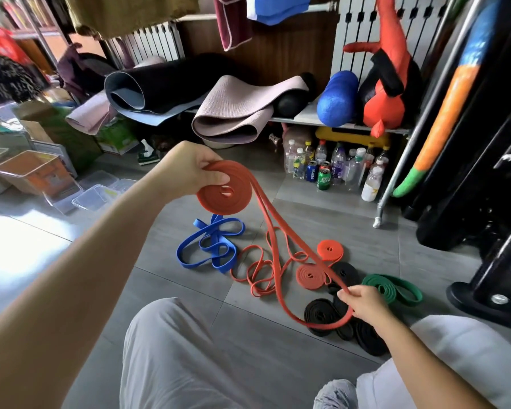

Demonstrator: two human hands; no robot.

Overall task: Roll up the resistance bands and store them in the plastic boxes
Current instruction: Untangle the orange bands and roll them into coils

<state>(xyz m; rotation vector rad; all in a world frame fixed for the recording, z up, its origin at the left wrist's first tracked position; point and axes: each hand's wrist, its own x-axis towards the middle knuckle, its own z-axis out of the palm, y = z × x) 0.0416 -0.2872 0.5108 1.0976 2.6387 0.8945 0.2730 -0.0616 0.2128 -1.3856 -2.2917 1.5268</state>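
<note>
The left grip (189,169) pinches a flat, spiral-wound coil of matte red rubber band (213,202). The right grip (366,302) pinches its loose, ribbon-like tail.

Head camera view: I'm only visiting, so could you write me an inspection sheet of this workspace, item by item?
Surface: grey tiled floor, with the bands spread over it.
Job's things: red band partly rolled into a coil, its tail hanging loose. On the floor lie two small red rolls, black rolls, a loose blue band, a loose thin red band and a green band. Clear plastic boxes stand at the left.
Clutter: bottles and cans under the shelf.
Grippers: left hand pinches the coil; right hand holds the tail's end loop.
Cables: nothing seen.
Surroundings: rolled mats and a blue foam roller on the shelf.
</note>
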